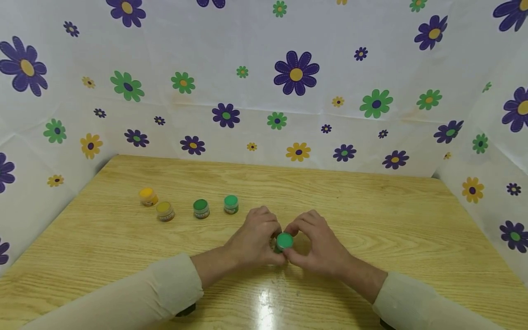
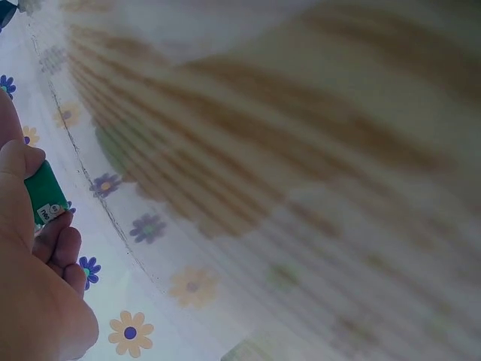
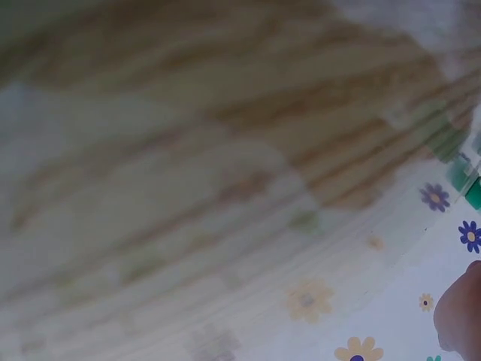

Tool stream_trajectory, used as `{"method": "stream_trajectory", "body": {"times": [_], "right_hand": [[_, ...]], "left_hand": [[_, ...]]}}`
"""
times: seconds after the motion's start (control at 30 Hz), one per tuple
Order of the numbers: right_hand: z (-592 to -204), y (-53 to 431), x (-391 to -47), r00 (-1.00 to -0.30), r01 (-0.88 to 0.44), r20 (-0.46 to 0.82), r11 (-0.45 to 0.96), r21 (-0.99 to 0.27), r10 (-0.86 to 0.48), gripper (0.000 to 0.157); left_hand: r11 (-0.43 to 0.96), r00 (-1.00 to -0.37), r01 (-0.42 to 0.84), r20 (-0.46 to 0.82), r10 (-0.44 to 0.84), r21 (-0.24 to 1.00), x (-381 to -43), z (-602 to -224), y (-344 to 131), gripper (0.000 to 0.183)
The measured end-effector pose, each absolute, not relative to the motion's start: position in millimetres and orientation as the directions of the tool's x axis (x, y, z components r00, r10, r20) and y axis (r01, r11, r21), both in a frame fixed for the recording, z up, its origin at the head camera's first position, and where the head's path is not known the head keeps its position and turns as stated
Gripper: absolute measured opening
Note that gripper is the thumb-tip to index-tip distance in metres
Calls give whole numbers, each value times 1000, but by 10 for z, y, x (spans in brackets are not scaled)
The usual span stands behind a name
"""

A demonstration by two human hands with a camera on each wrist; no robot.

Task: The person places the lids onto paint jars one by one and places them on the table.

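Observation:
Low over the front middle of the table, a small green paint jar (image 1: 284,241) is held between both hands, its round green top facing up. My left hand (image 1: 256,236) grips its left side with curled fingers and thumb. From the right, the thumb and forefinger of my right hand (image 1: 321,243) pinch around the top's edge. The left wrist view shows the green side of the jar (image 2: 46,192) and part of its white label between thumb and fingers. Only a bit of the right hand (image 3: 460,312) enters the right wrist view.
Left of the hands on the wooden table (image 1: 392,215) stand several similar jars: a yellow-orange jar (image 1: 148,196), a mustard jar (image 1: 165,211), a dark green jar (image 1: 201,208) and a lighter green jar (image 1: 231,204). A white flower-print cloth (image 1: 247,96) walls the back and sides.

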State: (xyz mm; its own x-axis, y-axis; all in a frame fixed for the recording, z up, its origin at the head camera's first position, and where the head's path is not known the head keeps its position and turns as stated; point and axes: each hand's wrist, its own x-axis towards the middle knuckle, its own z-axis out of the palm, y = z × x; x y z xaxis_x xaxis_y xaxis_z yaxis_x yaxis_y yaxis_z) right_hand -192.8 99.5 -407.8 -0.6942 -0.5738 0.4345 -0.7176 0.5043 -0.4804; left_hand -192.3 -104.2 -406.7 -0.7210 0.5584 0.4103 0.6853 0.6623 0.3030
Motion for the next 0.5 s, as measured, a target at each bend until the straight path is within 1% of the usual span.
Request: {"method": "stream_trajectory", "body": {"times": [0.3,0.4,0.5], "right_hand": [[-4057,999,-1906,-760,-648,378,577,-498,-528,28],[-4054,1004,-1908,-762,-646,380,575,-502,-525,30],[-4061,1011,-1919,-739,-672,403,540,-507,-540,30]], "left_hand": [[673,-737,670,385,555,313,-1914,-4046,-1040,32],[671,-738,670,382,556,317,-1913,-4048,-1039,32],[669,-736,672,382,558,317,-1913,-4053,-1043,30]]}}
